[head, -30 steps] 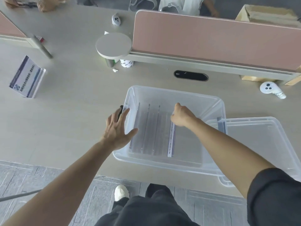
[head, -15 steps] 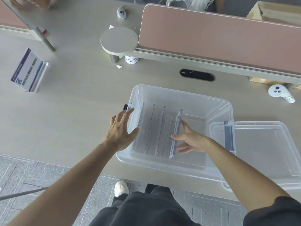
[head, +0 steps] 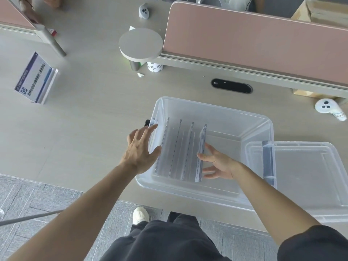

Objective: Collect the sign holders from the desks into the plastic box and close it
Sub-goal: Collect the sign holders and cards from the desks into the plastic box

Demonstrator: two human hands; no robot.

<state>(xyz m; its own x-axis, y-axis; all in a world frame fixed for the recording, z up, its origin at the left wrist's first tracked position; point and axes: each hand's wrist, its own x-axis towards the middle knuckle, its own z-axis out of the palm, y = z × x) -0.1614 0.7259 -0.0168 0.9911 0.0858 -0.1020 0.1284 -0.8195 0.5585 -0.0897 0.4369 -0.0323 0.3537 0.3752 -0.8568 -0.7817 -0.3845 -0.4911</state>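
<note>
A clear plastic box (head: 222,112) stands on the desk in front of me. Several clear sign holders (head: 180,149) stand on edge in its left half, the rightmost one (head: 201,153) holding a printed sheet. My left hand (head: 142,147) rests with spread fingers on the box's left rim. My right hand (head: 218,162) is inside the box, fingers apart, its fingertips at the rightmost holder. The box's clear lid (head: 301,178) lies to the right, overlapping the box's right rim. One more sign holder (head: 35,78) with a blue-and-white sheet stands on the desk at far left.
A pink divider panel (head: 254,38) runs along the back, with a round shelf (head: 140,44) at its left end. White controllers lie at right (head: 327,108) and at the back (head: 144,10). A black cable port (head: 231,86) sits behind the box. Another person's hand (head: 30,12) shows top left.
My right hand let go of the rightmost holder's top, drew back toward me and now lies open beside it. My left hand stayed on the rim.
</note>
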